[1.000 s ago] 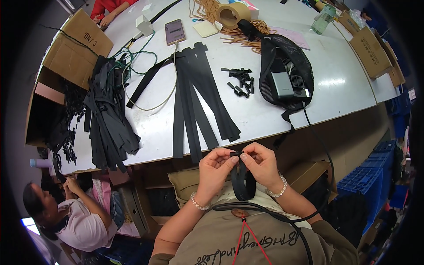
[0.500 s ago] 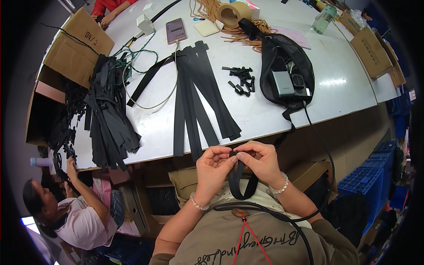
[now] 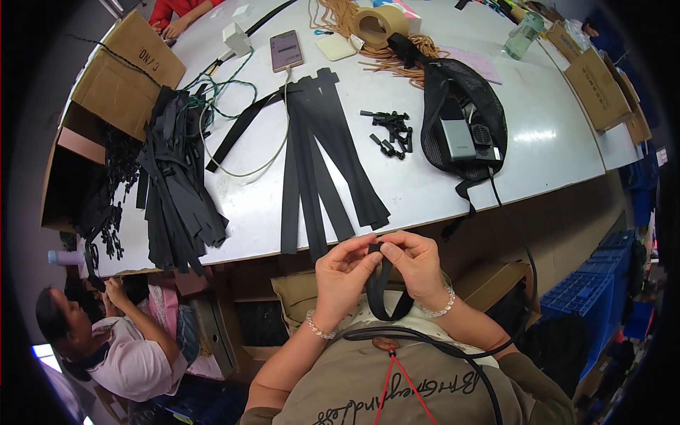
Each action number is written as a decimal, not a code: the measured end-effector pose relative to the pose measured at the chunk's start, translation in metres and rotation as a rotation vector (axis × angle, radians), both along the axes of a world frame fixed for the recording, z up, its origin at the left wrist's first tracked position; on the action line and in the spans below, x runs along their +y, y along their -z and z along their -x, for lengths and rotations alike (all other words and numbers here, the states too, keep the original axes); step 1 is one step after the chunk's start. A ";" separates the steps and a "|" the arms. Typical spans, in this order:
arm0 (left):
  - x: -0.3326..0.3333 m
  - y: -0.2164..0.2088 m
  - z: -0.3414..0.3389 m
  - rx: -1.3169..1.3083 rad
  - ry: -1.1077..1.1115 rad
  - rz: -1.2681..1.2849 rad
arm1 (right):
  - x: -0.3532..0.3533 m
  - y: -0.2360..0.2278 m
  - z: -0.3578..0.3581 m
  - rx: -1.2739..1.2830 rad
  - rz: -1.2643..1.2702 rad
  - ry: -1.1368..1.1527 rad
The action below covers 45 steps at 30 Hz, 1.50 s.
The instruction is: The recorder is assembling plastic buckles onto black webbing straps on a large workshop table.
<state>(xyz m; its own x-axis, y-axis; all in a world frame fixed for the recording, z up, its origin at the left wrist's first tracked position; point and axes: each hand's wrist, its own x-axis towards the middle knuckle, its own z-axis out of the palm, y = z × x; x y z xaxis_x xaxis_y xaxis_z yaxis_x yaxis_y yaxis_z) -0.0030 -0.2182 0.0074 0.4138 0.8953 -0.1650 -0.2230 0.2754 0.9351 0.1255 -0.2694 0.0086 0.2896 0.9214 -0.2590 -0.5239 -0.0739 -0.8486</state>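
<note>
Just off the table's near edge, my left hand [image 3: 345,270] and my right hand [image 3: 414,265] meet, fingertips pinched together. Between them they grip a black webbing strap [image 3: 388,309], which hangs below in a loop. Whatever small part sits right at the fingertips is hidden. Beyond my hands, several long flat black straps [image 3: 306,170] lie fanned out on the table, their near ends over the edge. Small black plastic fittings [image 3: 389,131] form a loose pile to the right of them.
A large bundle of black straps [image 3: 177,191] lies left, beside an open cardboard box [image 3: 127,78]. A black mesh bag [image 3: 464,106] with a grey device stands right. A phone [image 3: 286,51], tape roll [image 3: 381,27] and bottle [image 3: 524,35] are farther back. A co-worker [image 3: 113,340] sits at lower left.
My hands stay almost in place, still pinching the strap, fingers shifting slightly. The view has moved a little. The co-worker's raised hand at lower left has dropped away from the black parts.
</note>
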 end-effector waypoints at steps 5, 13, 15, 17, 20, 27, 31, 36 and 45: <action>0.004 -0.001 0.003 0.017 0.037 -0.054 | 0.001 -0.004 -0.005 -0.179 -0.083 0.013; 0.004 0.001 0.005 -0.045 0.080 0.006 | 0.002 -0.006 -0.016 -0.290 -0.018 -0.139; 0.005 0.001 0.005 -0.045 0.094 0.016 | 0.001 -0.003 -0.016 -0.214 -0.027 -0.186; 0.005 -0.003 0.005 -0.054 0.102 0.027 | 0.000 0.002 -0.014 -0.164 -0.045 -0.151; 0.005 -0.003 0.005 -0.053 0.119 0.041 | -0.003 0.005 -0.008 -0.159 -0.025 -0.097; 0.003 0.000 0.006 -0.032 0.139 0.024 | -0.008 0.004 -0.005 -0.128 0.041 -0.065; 0.000 0.004 0.005 -0.023 0.097 0.001 | -0.004 -0.001 -0.009 -0.140 0.023 -0.161; 0.000 0.002 0.005 -0.023 0.056 0.020 | -0.002 -0.005 -0.012 -0.202 0.022 -0.247; -0.008 0.008 0.007 -0.252 0.044 0.412 | -0.001 -0.001 -0.010 -0.197 -0.108 -0.316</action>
